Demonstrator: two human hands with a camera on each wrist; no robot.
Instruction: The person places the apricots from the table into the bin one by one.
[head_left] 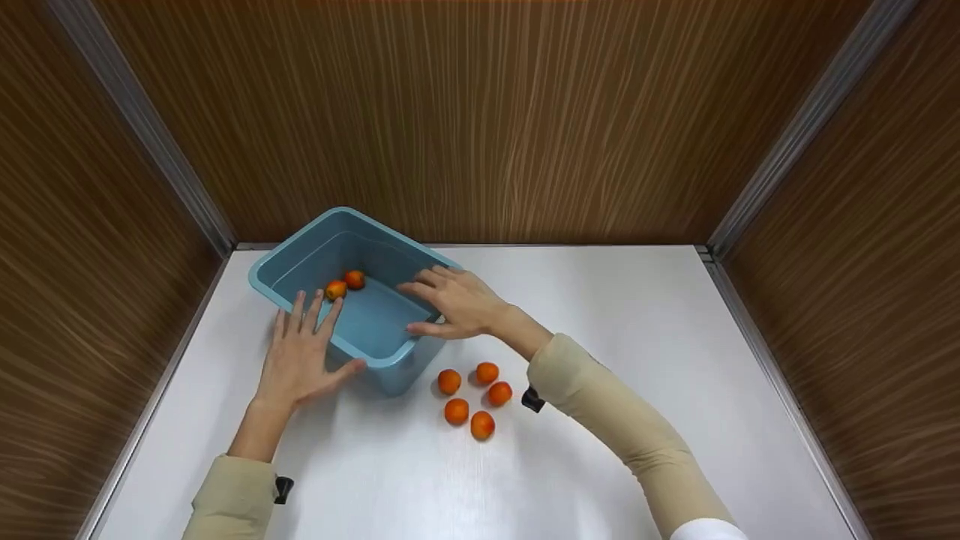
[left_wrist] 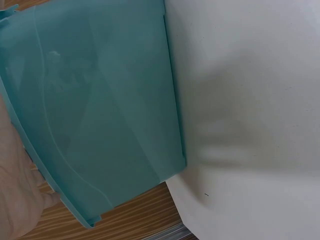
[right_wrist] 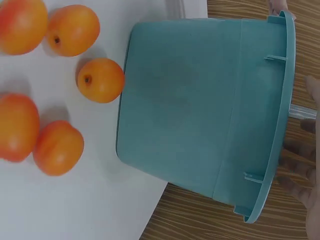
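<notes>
Nearest us, five loose apricots (head_left: 471, 397) lie on the white table (head_left: 675, 450) just beside the blue tub (head_left: 352, 300); dragging it could scatter them. Our left hand (head_left: 300, 360) presses flat, fingers spread, on its near wall; our right hand (head_left: 454, 304) rests open-fingered over the rim. Two apricots (head_left: 345, 285) inside may roll. Open room lies right; wood walls (head_left: 480, 112) crowd behind.

White table (head_left: 615, 315) between brown wood-grain walls (head_left: 480, 112), grey metal strips (head_left: 810, 120) in the corners
</notes>
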